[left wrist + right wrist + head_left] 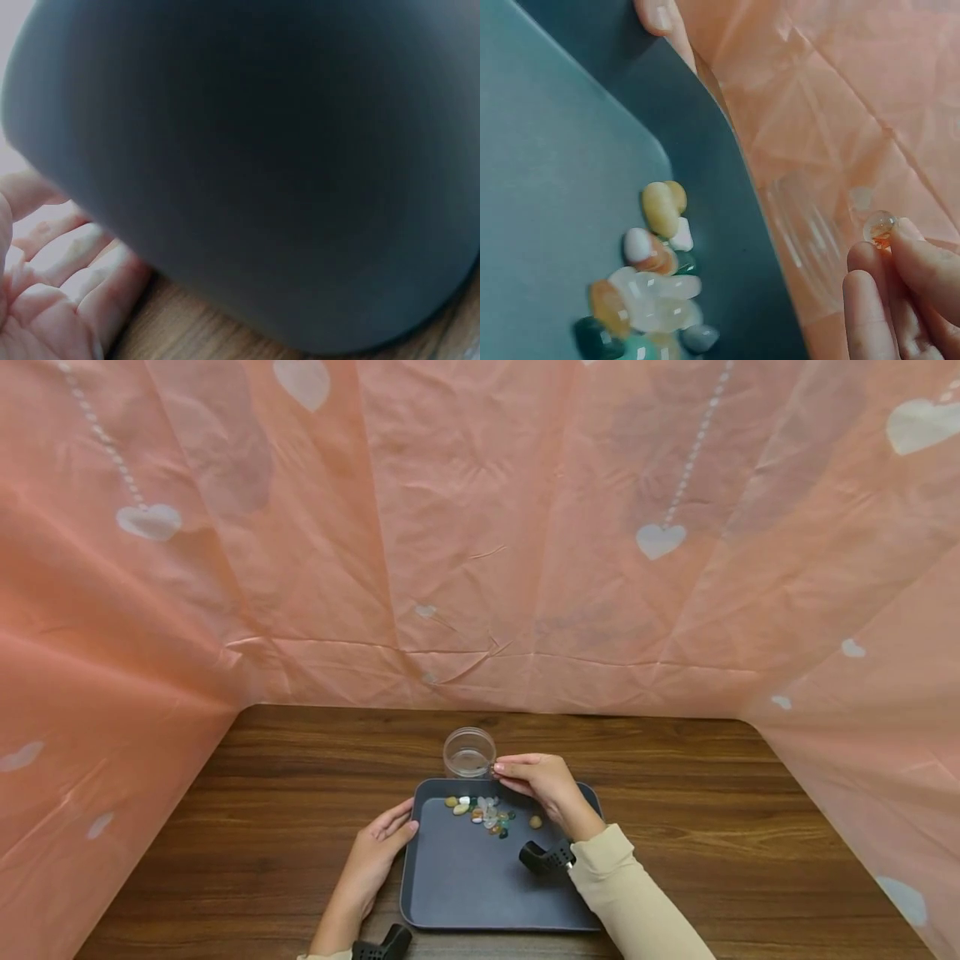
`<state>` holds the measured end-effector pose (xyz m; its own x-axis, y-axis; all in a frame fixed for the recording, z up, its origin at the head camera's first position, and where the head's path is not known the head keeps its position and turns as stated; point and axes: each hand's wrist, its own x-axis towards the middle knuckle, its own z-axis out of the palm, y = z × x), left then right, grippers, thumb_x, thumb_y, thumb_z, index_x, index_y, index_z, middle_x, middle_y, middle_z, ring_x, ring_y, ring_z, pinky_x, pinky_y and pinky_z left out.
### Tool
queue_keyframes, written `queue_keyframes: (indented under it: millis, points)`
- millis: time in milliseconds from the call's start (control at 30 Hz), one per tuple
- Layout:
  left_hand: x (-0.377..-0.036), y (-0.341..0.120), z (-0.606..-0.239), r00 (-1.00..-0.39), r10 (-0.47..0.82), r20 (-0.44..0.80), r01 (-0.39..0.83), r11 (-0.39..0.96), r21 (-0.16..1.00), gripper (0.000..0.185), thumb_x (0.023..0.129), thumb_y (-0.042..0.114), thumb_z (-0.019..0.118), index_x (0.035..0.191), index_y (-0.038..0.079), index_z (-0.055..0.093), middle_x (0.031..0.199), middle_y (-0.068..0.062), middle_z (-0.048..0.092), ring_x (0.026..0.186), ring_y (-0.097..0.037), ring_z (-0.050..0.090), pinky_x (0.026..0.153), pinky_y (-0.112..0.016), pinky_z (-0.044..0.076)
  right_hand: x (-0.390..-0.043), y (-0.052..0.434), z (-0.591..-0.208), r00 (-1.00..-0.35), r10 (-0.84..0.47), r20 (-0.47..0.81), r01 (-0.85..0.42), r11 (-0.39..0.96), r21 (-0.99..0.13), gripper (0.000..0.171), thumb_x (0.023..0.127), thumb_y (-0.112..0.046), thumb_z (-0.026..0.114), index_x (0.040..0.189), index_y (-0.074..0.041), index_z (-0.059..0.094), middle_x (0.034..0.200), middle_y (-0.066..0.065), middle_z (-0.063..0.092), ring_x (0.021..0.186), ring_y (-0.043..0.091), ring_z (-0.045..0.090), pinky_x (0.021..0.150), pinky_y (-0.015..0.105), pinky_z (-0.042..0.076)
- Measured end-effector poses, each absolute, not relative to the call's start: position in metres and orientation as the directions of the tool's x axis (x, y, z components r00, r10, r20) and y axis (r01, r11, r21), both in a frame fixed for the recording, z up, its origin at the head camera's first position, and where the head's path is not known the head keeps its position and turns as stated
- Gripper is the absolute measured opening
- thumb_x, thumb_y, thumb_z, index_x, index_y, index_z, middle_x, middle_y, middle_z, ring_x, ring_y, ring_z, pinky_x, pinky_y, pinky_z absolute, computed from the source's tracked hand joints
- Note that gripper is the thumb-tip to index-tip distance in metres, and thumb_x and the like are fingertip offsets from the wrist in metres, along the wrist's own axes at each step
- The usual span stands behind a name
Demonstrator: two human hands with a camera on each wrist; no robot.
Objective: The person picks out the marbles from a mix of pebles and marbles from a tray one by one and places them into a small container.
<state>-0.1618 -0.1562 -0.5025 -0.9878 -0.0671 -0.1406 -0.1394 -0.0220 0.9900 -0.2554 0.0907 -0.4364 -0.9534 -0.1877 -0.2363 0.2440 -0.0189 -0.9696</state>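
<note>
Thumb and fingertips of my right hand (543, 783) pinch a small clear marble (880, 228) with orange inside. In the head view, that hand is beyond the far rim of a dark grey tray (480, 893), its fingertips right beside a clear round jar (469, 758). My left hand (372, 853) grips the tray's left side, thumb over the rim and fingers along the outer wall. Inside the tray, toward the far end, lies a cluster of polished stones (656, 300) in white, yellow, orange and green. One brown stone (536, 822) sits apart to their right.
The tray and jar stand on a dark wooden table (315, 760). A pink curtain (480, 527) with white hearts surrounds the table at the back and sides. Black camera mounts (546, 857) are strapped at both wrists.
</note>
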Motion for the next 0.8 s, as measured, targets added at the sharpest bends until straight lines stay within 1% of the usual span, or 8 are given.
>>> queue_keyframes:
  millis: [200, 300, 367, 433, 500, 600, 700, 800]
  points:
    - [-0.163, -0.157, -0.503, -0.989, -0.065, -0.136, -0.135, -0.029, 0.990, 0.046, 0.097, 0.016, 0.063, 0.140, 0.000, 0.054, 0.140, -0.021, 0.058, 0.131, -0.030, 0.055, 0.090, -0.011, 0.047, -0.262, 0.084, -0.427, -0.967, -0.170, -0.192, 0.189, 0.034, -0.981, 0.033, 0.089, 0.001, 0.070, 0.118, 0.015, 0.065, 0.092, 0.009, 0.078, 0.084, 0.014, 0.075, 0.086, 0.035, 0.058]
    - [-0.163, -0.157, -0.504, -0.989, -0.065, -0.132, -0.130, -0.030, 0.991, 0.046, 0.097, 0.015, 0.063, 0.140, 0.000, 0.054, 0.140, -0.021, 0.058, 0.132, -0.030, 0.055, 0.090, -0.011, 0.047, -0.266, 0.078, -0.424, -0.976, -0.157, -0.154, 0.141, 0.088, -0.986, 0.031, 0.087, -0.002, 0.073, 0.114, 0.014, 0.068, 0.093, 0.012, 0.078, 0.083, 0.014, 0.075, 0.088, 0.042, 0.057]
    - [-0.163, -0.157, -0.504, -0.989, -0.064, -0.131, -0.129, -0.030, 0.991, 0.046, 0.097, 0.016, 0.063, 0.140, 0.000, 0.054, 0.140, -0.021, 0.058, 0.132, -0.029, 0.054, 0.091, -0.012, 0.047, -0.269, 0.074, -0.422, -0.982, -0.145, -0.123, 0.104, 0.134, -0.986, 0.028, 0.085, -0.003, 0.075, 0.108, 0.013, 0.071, 0.091, 0.014, 0.078, 0.080, 0.015, 0.075, 0.087, 0.044, 0.058]
    - [-0.164, -0.157, -0.504, -0.990, -0.064, -0.130, -0.128, -0.031, 0.991, 0.046, 0.097, 0.015, 0.063, 0.140, 0.000, 0.054, 0.141, -0.021, 0.057, 0.133, -0.029, 0.054, 0.091, -0.012, 0.047, -0.273, 0.069, -0.420, -0.987, -0.134, -0.085, 0.056, 0.211, -0.976, 0.024, 0.084, -0.004, 0.077, 0.102, 0.010, 0.074, 0.089, 0.015, 0.078, 0.078, 0.017, 0.076, 0.082, 0.041, 0.060]
    - [-0.163, -0.158, -0.504, -0.989, -0.063, -0.130, -0.128, -0.034, 0.991, 0.046, 0.097, 0.015, 0.063, 0.140, 0.000, 0.054, 0.141, -0.021, 0.057, 0.133, -0.029, 0.053, 0.091, -0.013, 0.047, -0.276, 0.064, -0.417, -0.991, -0.125, -0.044, 0.002, 0.321, -0.947, 0.017, 0.081, -0.006, 0.079, 0.094, 0.005, 0.078, 0.084, 0.014, 0.078, 0.073, 0.017, 0.075, 0.071, 0.032, 0.061]
    - [-0.163, -0.158, -0.504, -0.990, -0.064, -0.129, -0.128, -0.031, 0.991, 0.046, 0.097, 0.016, 0.063, 0.140, 0.000, 0.054, 0.141, -0.021, 0.057, 0.133, -0.029, 0.053, 0.093, -0.015, 0.047, -0.277, 0.056, -0.414, -0.991, -0.128, 0.037, -0.098, 0.504, -0.858, 0.010, 0.079, -0.011, 0.083, 0.085, -0.003, 0.081, 0.078, 0.011, 0.078, 0.063, 0.013, 0.072, 0.056, 0.019, 0.053]
    - [-0.163, -0.158, -0.504, -0.990, -0.062, -0.127, -0.126, -0.029, 0.992, 0.047, 0.097, 0.017, 0.063, 0.140, 0.001, 0.054, 0.141, -0.020, 0.057, 0.134, -0.029, 0.053, 0.094, -0.015, 0.048, -0.276, 0.050, -0.412, -0.986, -0.140, 0.092, -0.159, 0.613, -0.774, 0.007, 0.077, -0.014, 0.084, 0.080, -0.008, 0.082, 0.078, 0.008, 0.078, 0.057, 0.009, 0.064, 0.051, 0.018, 0.043]
    - [-0.162, -0.158, -0.504, -0.991, -0.056, -0.125, -0.124, -0.030, 0.992, 0.048, 0.097, 0.018, 0.064, 0.141, 0.002, 0.054, 0.141, -0.019, 0.057, 0.135, -0.029, 0.052, 0.092, -0.012, 0.047, -0.273, 0.045, -0.412, -0.980, -0.151, 0.133, -0.200, 0.660, -0.724, 0.007, 0.076, -0.014, 0.085, 0.079, -0.009, 0.082, 0.081, 0.008, 0.078, 0.058, 0.007, 0.057, 0.051, 0.020, 0.042]
